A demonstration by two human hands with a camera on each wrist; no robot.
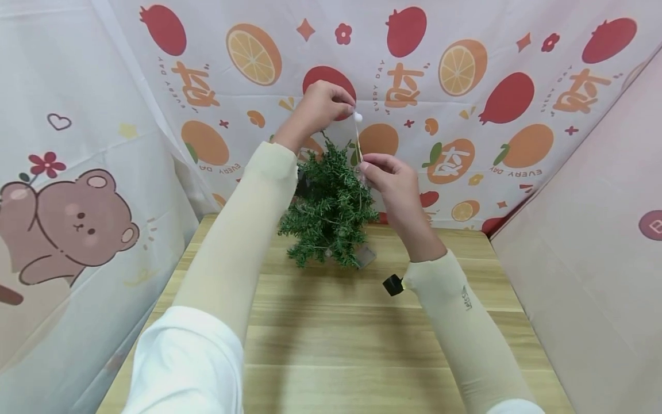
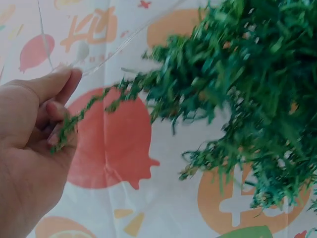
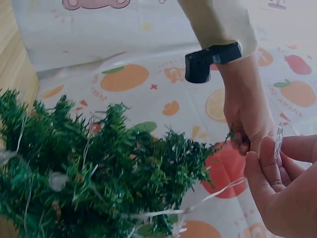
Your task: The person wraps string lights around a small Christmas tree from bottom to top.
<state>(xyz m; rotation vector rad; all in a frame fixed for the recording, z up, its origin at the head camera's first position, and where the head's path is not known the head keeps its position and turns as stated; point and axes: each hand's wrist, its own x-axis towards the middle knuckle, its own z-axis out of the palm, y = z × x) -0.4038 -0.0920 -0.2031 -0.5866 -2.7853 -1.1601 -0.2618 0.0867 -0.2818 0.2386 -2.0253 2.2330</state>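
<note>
A small green artificial tree (image 1: 331, 207) stands on the table, wound with a thin clear light string (image 3: 163, 213). Above the treetop, my left hand (image 1: 323, 106) pinches the string between thumb and index finger, beside a white round bulb (image 2: 80, 50). A thin twig (image 2: 89, 104) crosses that hand's curled lower fingers in the left wrist view; I cannot tell whether they grip it. Lower and to the right, my right hand (image 1: 395, 178) pinches a clear bulb-like piece (image 3: 278, 141) of the string. Between the two hands the string runs nearly straight. Another clear bulb (image 3: 58, 181) lies among the branches.
A small greyish see-through box (image 1: 365, 257) lies at the tree's front right on the wooden table (image 1: 331, 333). Behind the tree hangs a fruit-print cloth (image 1: 465, 121); a bear-print cloth (image 1: 77, 218) covers the left side. A black wrist camera (image 1: 393, 284) juts from the right sleeve.
</note>
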